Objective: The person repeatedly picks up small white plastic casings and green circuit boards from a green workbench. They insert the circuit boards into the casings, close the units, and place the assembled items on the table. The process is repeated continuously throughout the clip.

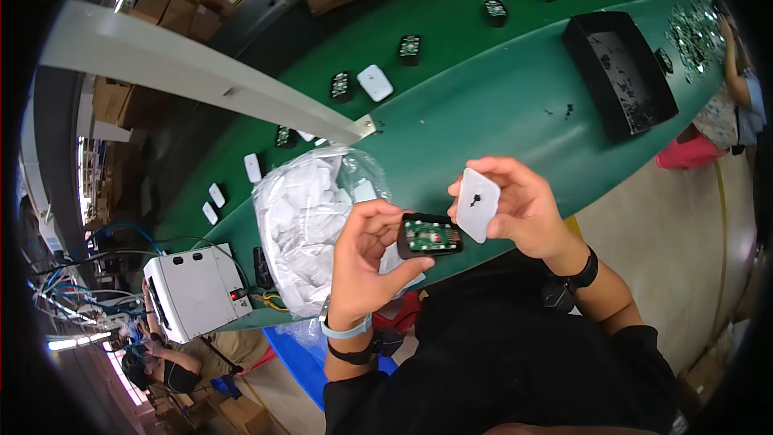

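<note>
Close to my body, my left hand (366,262) grips a small black plastic case (411,248) by its left end. A green circuit board (435,235) lies inside the case, facing up. Just to the right, my right hand (519,205) pinches a white rounded cover plate (477,213) by its edges, tilted above the case and apart from it. A small black mark or part shows in the middle of the plate. Left of my left hand stands a clear plastic bag (302,225) full of white pieces.
Along the green table (483,105), several black cases with boards (410,48) sit in a row, with a white cover (375,83) among them. A black tray (620,72) with small black bits stands right. A white machine (197,292) is at left; a metal post (217,80) slants across.
</note>
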`<state>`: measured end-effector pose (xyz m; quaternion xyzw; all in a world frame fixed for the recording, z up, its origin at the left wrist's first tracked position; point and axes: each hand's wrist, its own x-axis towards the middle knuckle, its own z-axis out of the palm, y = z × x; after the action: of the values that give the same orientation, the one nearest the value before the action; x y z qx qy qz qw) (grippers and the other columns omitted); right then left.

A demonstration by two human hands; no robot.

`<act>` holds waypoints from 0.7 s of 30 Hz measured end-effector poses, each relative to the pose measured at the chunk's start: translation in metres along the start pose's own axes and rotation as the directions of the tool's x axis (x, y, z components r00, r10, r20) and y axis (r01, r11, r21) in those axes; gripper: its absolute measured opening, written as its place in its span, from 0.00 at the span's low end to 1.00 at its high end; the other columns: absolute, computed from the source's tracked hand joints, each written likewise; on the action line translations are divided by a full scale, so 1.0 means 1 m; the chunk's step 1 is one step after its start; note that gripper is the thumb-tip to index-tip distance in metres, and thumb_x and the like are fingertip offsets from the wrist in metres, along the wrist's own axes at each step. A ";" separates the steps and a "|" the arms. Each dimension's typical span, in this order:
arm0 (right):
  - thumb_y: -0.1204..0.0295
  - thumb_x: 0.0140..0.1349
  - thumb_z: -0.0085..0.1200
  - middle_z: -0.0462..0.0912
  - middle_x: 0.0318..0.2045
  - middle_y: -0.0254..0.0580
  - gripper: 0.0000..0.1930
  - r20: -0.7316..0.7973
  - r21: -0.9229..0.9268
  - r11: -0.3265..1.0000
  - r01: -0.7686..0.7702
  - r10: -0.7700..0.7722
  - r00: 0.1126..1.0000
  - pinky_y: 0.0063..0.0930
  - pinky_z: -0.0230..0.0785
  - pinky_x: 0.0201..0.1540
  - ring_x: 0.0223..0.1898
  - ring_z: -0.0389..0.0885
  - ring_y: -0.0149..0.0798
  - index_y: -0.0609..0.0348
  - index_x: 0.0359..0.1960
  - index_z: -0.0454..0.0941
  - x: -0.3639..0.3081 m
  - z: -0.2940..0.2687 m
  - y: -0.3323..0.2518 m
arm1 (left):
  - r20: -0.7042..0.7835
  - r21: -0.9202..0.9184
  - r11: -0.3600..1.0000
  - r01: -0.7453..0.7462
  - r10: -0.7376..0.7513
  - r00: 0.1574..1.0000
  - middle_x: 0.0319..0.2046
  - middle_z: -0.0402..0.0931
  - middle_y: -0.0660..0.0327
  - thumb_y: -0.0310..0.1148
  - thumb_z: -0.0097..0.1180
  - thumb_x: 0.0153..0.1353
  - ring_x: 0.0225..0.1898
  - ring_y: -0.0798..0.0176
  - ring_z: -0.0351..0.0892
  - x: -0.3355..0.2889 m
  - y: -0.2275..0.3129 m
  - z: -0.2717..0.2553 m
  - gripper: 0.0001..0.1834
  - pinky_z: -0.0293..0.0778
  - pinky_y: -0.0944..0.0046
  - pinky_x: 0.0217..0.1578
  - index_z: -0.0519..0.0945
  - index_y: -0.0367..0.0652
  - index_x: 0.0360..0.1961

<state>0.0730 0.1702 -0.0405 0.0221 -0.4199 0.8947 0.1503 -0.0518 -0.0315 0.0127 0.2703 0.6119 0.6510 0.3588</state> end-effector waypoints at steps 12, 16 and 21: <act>0.79 0.53 0.70 0.81 0.52 0.42 0.31 -0.159 -0.377 0.926 0.024 -0.090 0.983 0.29 0.77 0.54 0.48 0.82 0.33 0.61 0.61 0.75 -0.045 -0.017 -0.017 | 0.042 0.064 0.993 0.098 -0.101 0.994 0.49 0.78 0.53 0.12 0.67 0.52 0.54 0.59 0.80 0.028 -0.008 0.065 0.29 0.76 0.62 0.56 0.75 0.29 0.57; 0.78 0.53 0.71 0.82 0.51 0.43 0.30 -0.154 -0.401 0.915 0.042 -0.112 0.982 0.28 0.78 0.53 0.46 0.82 0.33 0.60 0.60 0.76 -0.046 -0.020 -0.017 | 0.051 0.125 0.992 0.034 -0.041 0.998 0.45 0.77 0.57 0.12 0.67 0.52 0.53 0.59 0.80 0.031 -0.011 0.070 0.29 0.76 0.62 0.56 0.76 0.29 0.57; 0.77 0.52 0.72 0.83 0.49 0.43 0.29 -0.198 -0.426 0.905 0.003 -0.097 0.975 0.28 0.78 0.52 0.46 0.82 0.32 0.60 0.59 0.78 -0.047 -0.020 -0.019 | 0.017 0.013 0.998 0.059 -0.059 0.998 0.45 0.76 0.58 0.12 0.66 0.53 0.53 0.59 0.80 0.031 -0.024 0.075 0.29 0.74 0.62 0.57 0.75 0.29 0.58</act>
<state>0.1256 0.1854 -0.0473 -0.0971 -0.5846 0.7752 0.2188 -0.0075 0.0378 -0.0061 0.2600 0.6206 0.6338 0.3816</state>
